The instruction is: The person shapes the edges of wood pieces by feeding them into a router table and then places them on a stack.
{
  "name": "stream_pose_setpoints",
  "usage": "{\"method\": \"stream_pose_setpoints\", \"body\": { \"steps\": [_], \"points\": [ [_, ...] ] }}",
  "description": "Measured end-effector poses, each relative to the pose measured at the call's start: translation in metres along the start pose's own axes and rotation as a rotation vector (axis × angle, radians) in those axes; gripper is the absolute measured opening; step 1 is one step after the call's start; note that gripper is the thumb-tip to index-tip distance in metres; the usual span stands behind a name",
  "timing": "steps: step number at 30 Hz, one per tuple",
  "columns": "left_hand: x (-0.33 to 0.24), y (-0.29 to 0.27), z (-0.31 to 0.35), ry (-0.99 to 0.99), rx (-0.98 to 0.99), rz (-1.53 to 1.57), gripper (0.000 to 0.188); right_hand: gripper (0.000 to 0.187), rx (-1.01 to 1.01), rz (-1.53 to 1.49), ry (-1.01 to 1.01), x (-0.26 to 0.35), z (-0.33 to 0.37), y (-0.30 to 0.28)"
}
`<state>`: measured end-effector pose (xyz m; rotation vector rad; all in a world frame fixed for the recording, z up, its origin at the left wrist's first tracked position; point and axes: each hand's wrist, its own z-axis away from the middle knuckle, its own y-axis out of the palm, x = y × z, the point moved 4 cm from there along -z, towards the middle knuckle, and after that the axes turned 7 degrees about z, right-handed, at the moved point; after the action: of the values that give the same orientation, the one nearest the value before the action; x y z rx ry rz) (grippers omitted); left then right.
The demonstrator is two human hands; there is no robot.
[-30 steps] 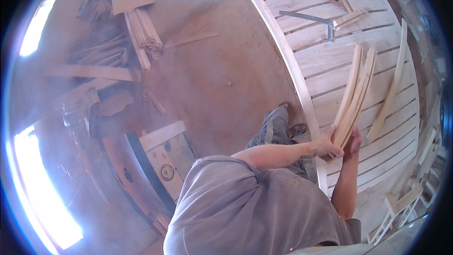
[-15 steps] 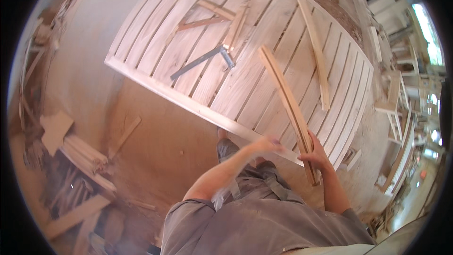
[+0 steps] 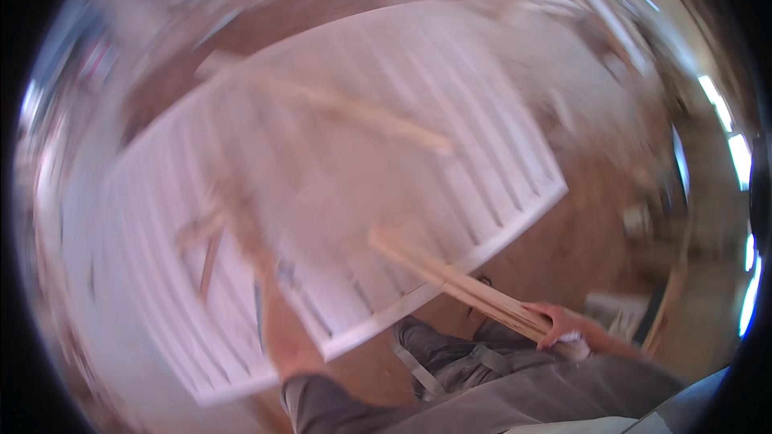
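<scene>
My right hand (image 3: 559, 325) is wrapped round the near end of long, pale wooden strips (image 3: 450, 277), which look like two lying side by side. They slant up and left over the front edge of a slatted wooden panel (image 3: 426, 297). My left hand (image 3: 269, 277) reaches out over the panel's left part, smeared by motion, so its fingers cannot be made out. Close by it are short wooden pieces (image 3: 211, 261) set at angles. A blurred bluish metal tool (image 3: 288, 275) shows just right of that hand.
Another long wooden strip (image 3: 386, 124) lies across the far part of the panel. Brown floor (image 3: 603, 233) shows to the right, with blurred boards and clutter beyond. Bright windows (image 3: 740, 162) line the far right rim.
The whole view has swung, so the panel appears turned. My left hand has gone from beside the strips out to the angled wooden pieces. The strips stay in my right hand.
</scene>
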<state>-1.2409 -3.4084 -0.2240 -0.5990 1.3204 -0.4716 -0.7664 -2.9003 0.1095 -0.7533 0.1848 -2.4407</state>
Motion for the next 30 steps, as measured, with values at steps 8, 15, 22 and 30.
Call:
{"method": "stream_pose_setpoints", "body": {
  "steps": [8, 15, 22, 30],
  "points": [
    [-0.063, 0.118, 0.153, -0.498, -0.063, 1.289, 0.047, 0.11, -0.097, -0.307, 0.063, -0.15, 0.066, 0.028],
    [-0.339, 0.24, 0.305, -0.522, 1.096, 0.742, 0.045, 0.107, -0.277, -0.667, 0.167, -0.264, 0.109, 0.12],
    [-0.61, 0.326, 0.504, -0.224, 1.202, 0.625, 0.053, 0.1, -0.712, -1.214, 0.209, -0.417, 0.221, 0.128],
    [-0.637, 0.428, 0.594, -0.209, 1.439, 0.101, 0.054, 0.067, -1.213, -2.049, 0.195, -0.483, 0.23, 0.177]
  ]
}}
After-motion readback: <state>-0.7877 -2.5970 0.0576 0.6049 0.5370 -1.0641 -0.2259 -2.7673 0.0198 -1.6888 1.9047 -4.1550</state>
